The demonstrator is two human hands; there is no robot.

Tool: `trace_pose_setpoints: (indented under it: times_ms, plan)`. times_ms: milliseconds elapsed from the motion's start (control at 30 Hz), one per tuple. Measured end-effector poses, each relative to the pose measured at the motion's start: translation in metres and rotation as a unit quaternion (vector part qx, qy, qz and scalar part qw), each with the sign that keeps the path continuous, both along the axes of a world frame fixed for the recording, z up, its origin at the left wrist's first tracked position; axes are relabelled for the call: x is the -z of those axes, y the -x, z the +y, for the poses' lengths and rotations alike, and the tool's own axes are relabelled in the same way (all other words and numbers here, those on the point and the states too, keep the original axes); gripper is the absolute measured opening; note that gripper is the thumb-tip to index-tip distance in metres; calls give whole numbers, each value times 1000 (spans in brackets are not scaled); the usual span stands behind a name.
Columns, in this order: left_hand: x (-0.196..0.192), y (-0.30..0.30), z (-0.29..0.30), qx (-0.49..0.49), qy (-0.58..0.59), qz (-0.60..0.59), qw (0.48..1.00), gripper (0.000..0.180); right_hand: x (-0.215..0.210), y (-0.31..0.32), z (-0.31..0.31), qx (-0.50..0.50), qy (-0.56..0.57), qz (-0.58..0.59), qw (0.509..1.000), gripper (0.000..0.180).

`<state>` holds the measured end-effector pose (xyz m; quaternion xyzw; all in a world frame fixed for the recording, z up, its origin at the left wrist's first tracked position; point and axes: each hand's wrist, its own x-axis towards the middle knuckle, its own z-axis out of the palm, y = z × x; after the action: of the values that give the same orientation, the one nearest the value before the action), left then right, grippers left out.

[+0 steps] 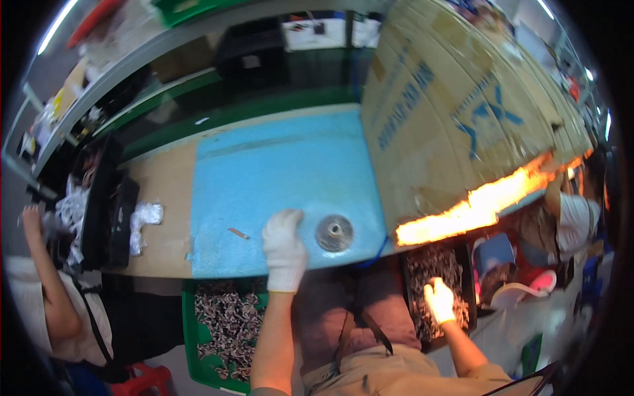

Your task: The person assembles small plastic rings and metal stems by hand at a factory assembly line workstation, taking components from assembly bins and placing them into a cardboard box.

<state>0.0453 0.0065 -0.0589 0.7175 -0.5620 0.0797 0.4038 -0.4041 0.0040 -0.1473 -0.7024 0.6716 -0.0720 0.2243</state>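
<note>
White-gloved left hand (284, 242): curled, contents unclear | white-gloved right hand (439, 300): at small dark parts (430, 264), grip unclear | risk: left-hand nudge could shift round grey metal disc (335, 232)

A red stool (146, 378) stands lower left (a cardboard box (456, 125), upper right).

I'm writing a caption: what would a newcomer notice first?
An orange glow along the lower edge of the cardboard, at right, stands out. Next is the blue mat at centre, with a metal disc near its front edge. The gloved left hand is beside the disc, the right hand at a black bin.
</note>
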Motion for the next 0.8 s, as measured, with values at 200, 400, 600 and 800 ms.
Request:
trace_pose_setpoints:
  times_ms: [200, 400, 600, 800]
  plan:
    - [-11, -5, 7, -26, -20, -35, 999, 36, 48, 63, 36, -105, -18, 192, 976, 37]
    - [-2, 5, 4, -37, -88, -84, 992, 34, -6, 62, 7, -83, 7, 57, 995, 28]
    - [-4, 15, 4, -48, -122, -104, 986, 33, -168, -10, -117, -86, 175, -175, 965, 19]
    - [-9, 14, 3, -46, -111, -95, 988, 29, -186, -45, -268, -164, 141, 146, 965, 50]
